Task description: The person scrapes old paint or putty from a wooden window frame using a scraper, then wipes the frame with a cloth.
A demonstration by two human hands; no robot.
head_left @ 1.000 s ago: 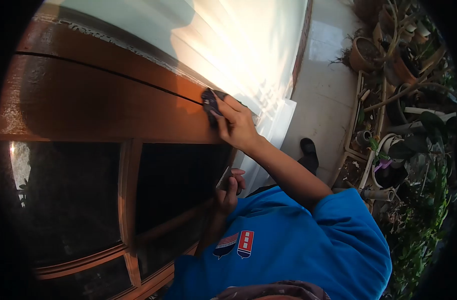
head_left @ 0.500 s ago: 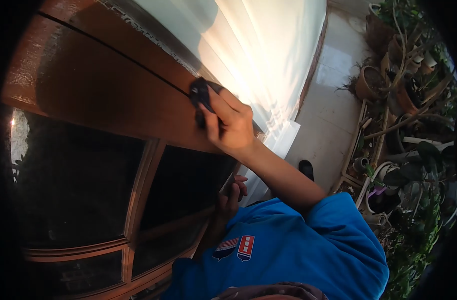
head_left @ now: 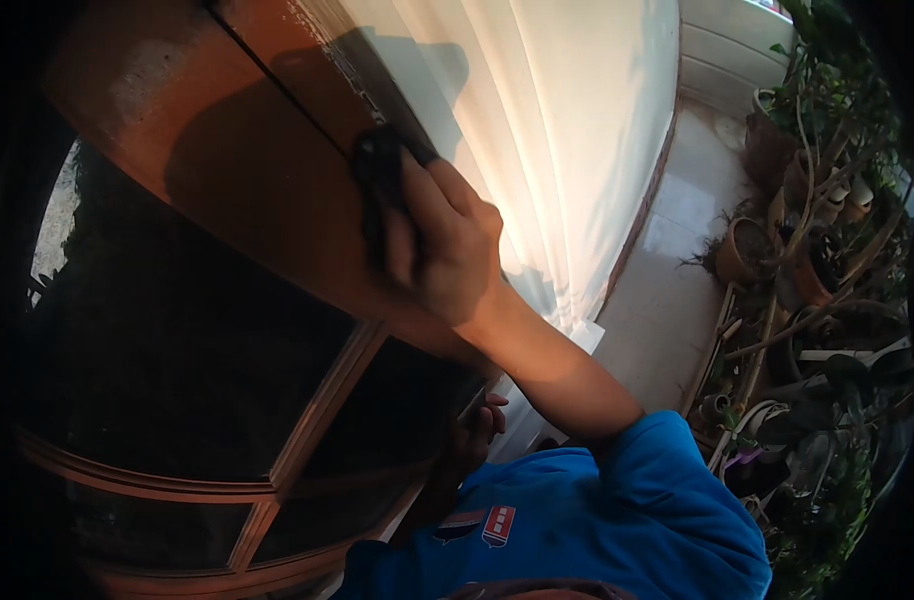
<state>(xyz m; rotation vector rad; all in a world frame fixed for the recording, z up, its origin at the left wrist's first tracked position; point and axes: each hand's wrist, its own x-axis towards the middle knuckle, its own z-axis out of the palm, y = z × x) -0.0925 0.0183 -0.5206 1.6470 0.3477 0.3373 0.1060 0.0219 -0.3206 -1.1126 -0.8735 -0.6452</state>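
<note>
My right hand (head_left: 452,240) presses a bunched black cloth (head_left: 379,185) against the brown wooden window frame (head_left: 277,180). Its fingers are closed round the cloth, close to a dark groove that runs along the wood. Lower down, my left hand (head_left: 485,420) is in shadow near the frame's edge. The fingers there are curled, and a thin pale edge shows beside them; what they hold is hard to make out. Dark glass panes (head_left: 197,340) sit within the frame below my right hand.
A white curtain-like surface (head_left: 547,130) borders the frame, brightly lit. To the right runs a tiled floor strip (head_left: 667,250). Several potted plants (head_left: 747,250) and tangled branches line its far side.
The view has turned and shifted, so the frame slants more steeply. My right hand, still holding the cloth, stays beside the groove. My left hand keeps its curled pose.
</note>
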